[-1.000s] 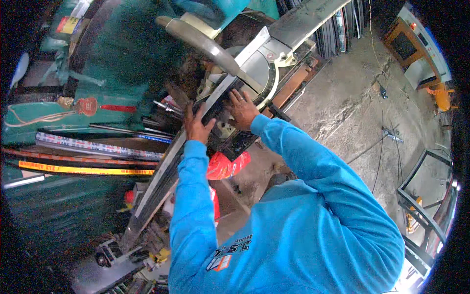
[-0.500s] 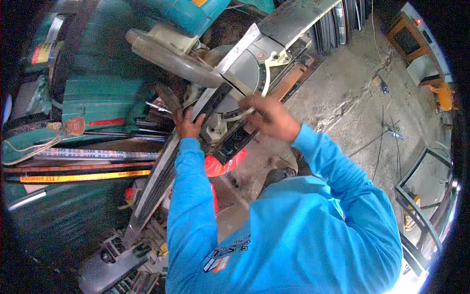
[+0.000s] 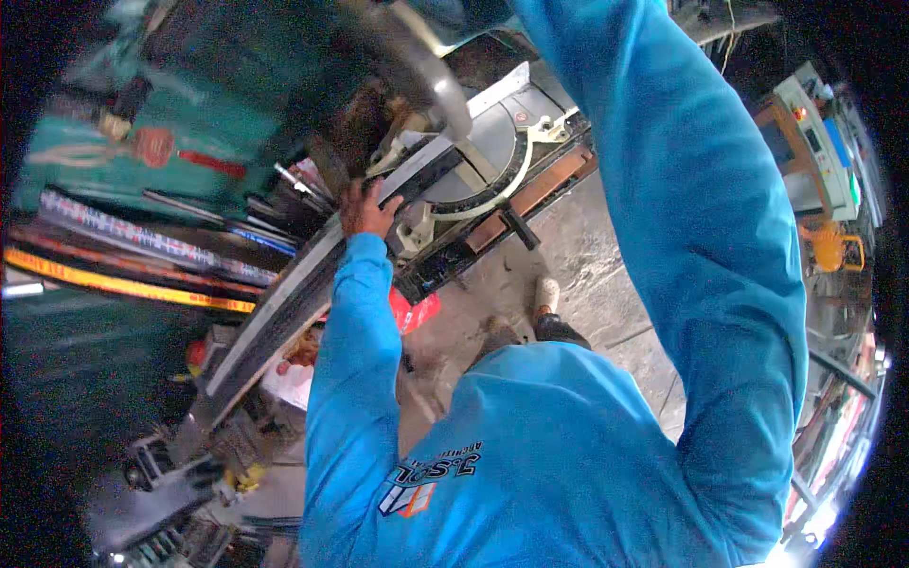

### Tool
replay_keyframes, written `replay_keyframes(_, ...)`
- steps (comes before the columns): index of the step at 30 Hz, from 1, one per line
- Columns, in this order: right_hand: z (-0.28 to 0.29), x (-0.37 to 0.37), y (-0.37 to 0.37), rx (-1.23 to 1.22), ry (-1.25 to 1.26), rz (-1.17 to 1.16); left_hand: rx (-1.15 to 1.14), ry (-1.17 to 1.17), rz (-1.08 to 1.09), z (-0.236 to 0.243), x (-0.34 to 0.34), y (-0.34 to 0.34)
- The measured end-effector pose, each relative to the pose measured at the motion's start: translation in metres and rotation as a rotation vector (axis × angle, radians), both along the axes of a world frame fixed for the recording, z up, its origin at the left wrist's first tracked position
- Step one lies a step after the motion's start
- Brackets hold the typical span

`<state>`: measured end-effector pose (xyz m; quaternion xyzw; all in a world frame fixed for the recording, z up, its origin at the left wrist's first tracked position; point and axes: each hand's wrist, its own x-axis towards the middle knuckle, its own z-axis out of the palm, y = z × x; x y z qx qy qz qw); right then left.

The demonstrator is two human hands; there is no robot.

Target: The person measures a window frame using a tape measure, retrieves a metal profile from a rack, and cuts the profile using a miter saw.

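Note:
My left hand [image 3: 369,210] grips a long dark metal profile [image 3: 275,322], its fingers and thumb closed over it beside the mitre saw's table. The profile runs from the lower left up to the saw's round base [image 3: 497,142], where its end lies along the fence. Above that end hangs the saw's rounded blade guard [image 3: 431,71], smeared by motion. My right arm [image 3: 701,208] reaches far up and forward past the saw. Its hand lies beyond the top edge, so what it holds is hidden.
Several long strips and profiles [image 3: 161,237] lie at the left. A dark handle [image 3: 519,227] juts from the saw's front. Something red [image 3: 414,310] is below the saw. Tools and offcuts crowd the lower left; an orange-yellow object [image 3: 828,248] stands at the far right.
My right hand has left the saw table's front and gone up out of view. The head view has shifted, and the blade guard sits differently. My left hand stays on the profile.

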<state>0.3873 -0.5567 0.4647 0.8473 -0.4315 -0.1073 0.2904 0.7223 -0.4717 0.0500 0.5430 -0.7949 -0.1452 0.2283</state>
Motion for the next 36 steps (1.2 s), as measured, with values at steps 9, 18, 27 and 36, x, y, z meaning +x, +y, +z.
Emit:
replay_keyframes(9, -0.064, -0.015, 0.11, 0.126, -1.043, -0.23, -0.088, -0.053, -0.029, -0.01, -0.005, -0.007)
replay_keyframes(18, -0.12, 0.008, 0.179, 0.219, -1.684, -0.267, 0.01, -0.314, 0.027, 0.055, -0.014, 0.023)
replay_keyframes(27, -0.126, -0.001, 0.174, 0.24, -1.642, -0.324, -0.035, -0.377, 0.067, 0.061, -0.02, 0.025)
replay_keyframes(36, -0.068, 0.015, 0.163, 0.445, -1.702, -0.585, -0.029, -0.312, 0.036, 0.055, -0.017, 0.023)
